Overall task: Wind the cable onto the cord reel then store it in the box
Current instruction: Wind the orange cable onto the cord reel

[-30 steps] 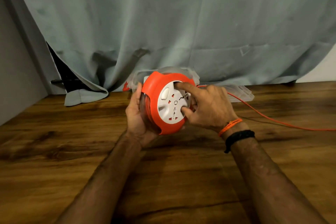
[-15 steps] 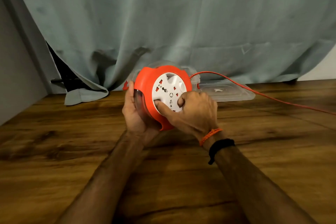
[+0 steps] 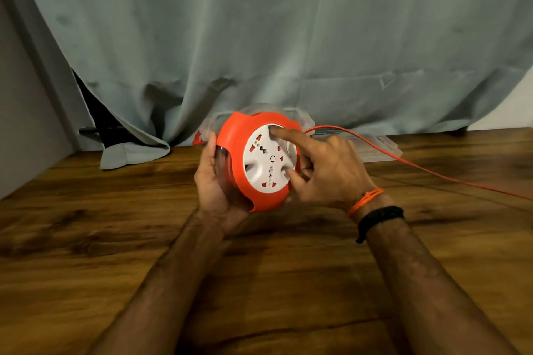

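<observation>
Orange reel (image 3: 235, 150) — L hand (image 3: 215, 181) grips, R fingers (image 3: 284, 132) press.

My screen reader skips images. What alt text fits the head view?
A left hand holds an orange cord reel above a wooden table while right-hand fingers press its white socket face. An orange cable trails right.
</observation>
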